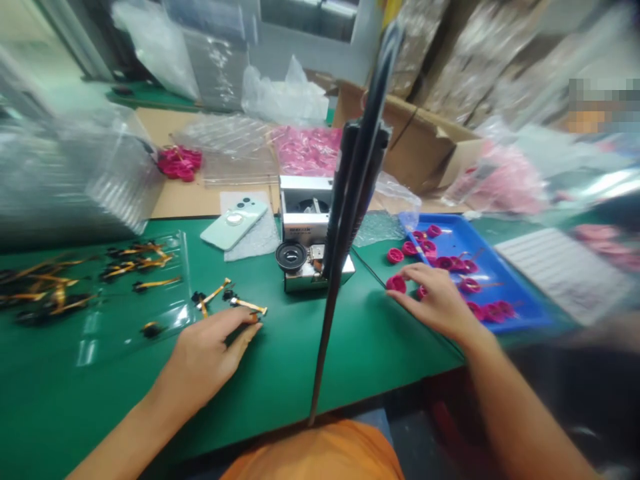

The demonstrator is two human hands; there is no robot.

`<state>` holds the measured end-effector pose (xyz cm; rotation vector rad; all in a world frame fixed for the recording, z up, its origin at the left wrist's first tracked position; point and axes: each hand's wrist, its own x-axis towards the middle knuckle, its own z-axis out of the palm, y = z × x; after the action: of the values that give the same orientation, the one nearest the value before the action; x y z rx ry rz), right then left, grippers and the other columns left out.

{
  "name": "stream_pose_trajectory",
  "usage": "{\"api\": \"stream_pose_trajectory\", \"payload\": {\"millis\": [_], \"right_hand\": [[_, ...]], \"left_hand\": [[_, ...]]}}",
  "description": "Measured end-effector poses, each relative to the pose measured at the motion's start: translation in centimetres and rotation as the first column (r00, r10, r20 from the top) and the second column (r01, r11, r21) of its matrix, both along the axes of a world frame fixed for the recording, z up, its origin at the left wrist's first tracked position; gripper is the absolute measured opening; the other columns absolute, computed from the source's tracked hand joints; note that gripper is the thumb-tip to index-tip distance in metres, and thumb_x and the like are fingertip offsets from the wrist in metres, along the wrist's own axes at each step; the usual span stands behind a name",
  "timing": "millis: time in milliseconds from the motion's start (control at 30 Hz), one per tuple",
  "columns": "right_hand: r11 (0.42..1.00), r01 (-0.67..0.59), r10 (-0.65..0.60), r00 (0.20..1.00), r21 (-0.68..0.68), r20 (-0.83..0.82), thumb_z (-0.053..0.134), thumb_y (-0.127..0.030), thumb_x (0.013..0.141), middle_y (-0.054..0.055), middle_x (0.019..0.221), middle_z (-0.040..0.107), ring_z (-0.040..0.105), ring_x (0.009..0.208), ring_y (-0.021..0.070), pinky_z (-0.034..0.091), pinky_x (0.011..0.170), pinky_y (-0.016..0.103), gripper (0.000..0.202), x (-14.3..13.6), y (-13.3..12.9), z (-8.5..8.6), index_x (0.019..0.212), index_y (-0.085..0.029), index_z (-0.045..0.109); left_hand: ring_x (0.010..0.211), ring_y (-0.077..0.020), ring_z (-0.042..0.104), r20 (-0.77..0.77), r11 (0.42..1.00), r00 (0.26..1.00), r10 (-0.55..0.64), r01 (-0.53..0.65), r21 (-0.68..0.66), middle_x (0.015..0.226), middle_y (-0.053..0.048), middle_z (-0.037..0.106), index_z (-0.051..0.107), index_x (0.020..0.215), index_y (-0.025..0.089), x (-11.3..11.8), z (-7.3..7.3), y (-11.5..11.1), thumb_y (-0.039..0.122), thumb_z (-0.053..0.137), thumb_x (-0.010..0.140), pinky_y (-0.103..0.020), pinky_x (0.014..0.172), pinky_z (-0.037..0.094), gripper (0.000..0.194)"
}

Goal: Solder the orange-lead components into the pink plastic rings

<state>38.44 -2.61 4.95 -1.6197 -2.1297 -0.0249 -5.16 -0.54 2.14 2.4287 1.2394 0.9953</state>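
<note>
My left hand (207, 347) is closed in a pinch on the orange end of a small flex cable (254, 318). Just beyond its fingertips, more flex cables with black heads (213, 295) lie on the green table. Between thumb and fingers of my right hand (435, 297) is a pink round housing (396, 285), at the left side of the blue tray. Another pink housing (395, 255) rests on the table behind it. Midway between the hands stands a silver metal fixture (306, 283) with a black round knob (291, 257), partly hidden by a dark upright bar.
A blue tray (525, 320) holds several pink housings. At left, a clear plastic tray (183, 267) carries flex cables. A mint-green phone (234, 223) lies behind on bubble wrap. The dark upright bar (343, 200) crosses the middle. An open cardboard box (420, 147) stands at the back.
</note>
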Motion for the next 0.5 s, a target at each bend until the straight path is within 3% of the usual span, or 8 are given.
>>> {"api": "stream_pose_trajectory", "payload": {"millis": [133, 233, 367, 500], "right_hand": [[0.943, -0.282, 0.277, 0.959, -0.178, -0.051, 0.075, -0.048, 0.103, 0.008, 0.104, 0.072, 0.070, 0.098, 0.0285, 0.048, 0.090, 0.046, 0.026, -8.9, -1.4, 0.0, 0.101, -0.023, 0.069], [0.879, -0.385, 0.394, 0.919, -0.282, -0.029, 0.073, -0.045, 0.105, 0.009, 0.102, 0.067, 0.068, 0.097, 0.0300, 0.047, 0.088, 0.047, 0.026, -13.5, -0.8, -1.2, 0.101, -0.020, 0.068], [0.848, -0.423, 0.439, 0.898, -0.319, -0.026, 0.073, -0.047, 0.103, 0.010, 0.096, 0.066, 0.066, 0.090, 0.0310, 0.044, 0.083, 0.048, 0.029, -15.1, 0.4, -3.2, 0.094, -0.020, 0.070], [0.856, -0.403, 0.415, 0.909, -0.323, -0.033, 0.078, -0.055, 0.098, 0.011, 0.093, 0.064, 0.064, 0.088, 0.0334, 0.043, 0.084, 0.051, 0.040, -14.7, 0.5, -3.6, 0.084, -0.019, 0.069]], "left_hand": [[0.085, -0.0186, 0.084, 0.179, 0.994, 0.979, -0.098, 0.107, -0.039, 0.098, -0.001, 0.087, 0.078, 0.101, 0.023, 3.0, 1.5, -1.8, 0.025, 0.072, 0.104, -0.028, 0.087, 0.069, 0.007], [0.086, -0.0173, 0.084, 0.261, 0.968, 0.948, -0.182, 0.220, -0.123, 0.098, -0.003, 0.086, 0.079, 0.101, 0.020, 5.1, 1.7, -2.2, 0.019, 0.072, 0.102, -0.026, 0.086, 0.069, 0.007], [0.096, -0.0196, 0.084, 0.287, 0.951, 0.935, -0.209, 0.262, -0.162, 0.106, -0.006, 0.087, 0.080, 0.104, 0.019, 5.9, 1.1, -2.4, 0.015, 0.071, 0.101, -0.029, 0.091, 0.069, 0.010], [0.099, -0.0197, 0.085, 0.243, 0.956, 0.937, -0.252, 0.280, -0.092, 0.107, -0.007, 0.086, 0.079, 0.105, 0.019, 5.9, 0.4, -2.6, 0.012, 0.068, 0.102, -0.029, 0.094, 0.070, 0.013]]}}
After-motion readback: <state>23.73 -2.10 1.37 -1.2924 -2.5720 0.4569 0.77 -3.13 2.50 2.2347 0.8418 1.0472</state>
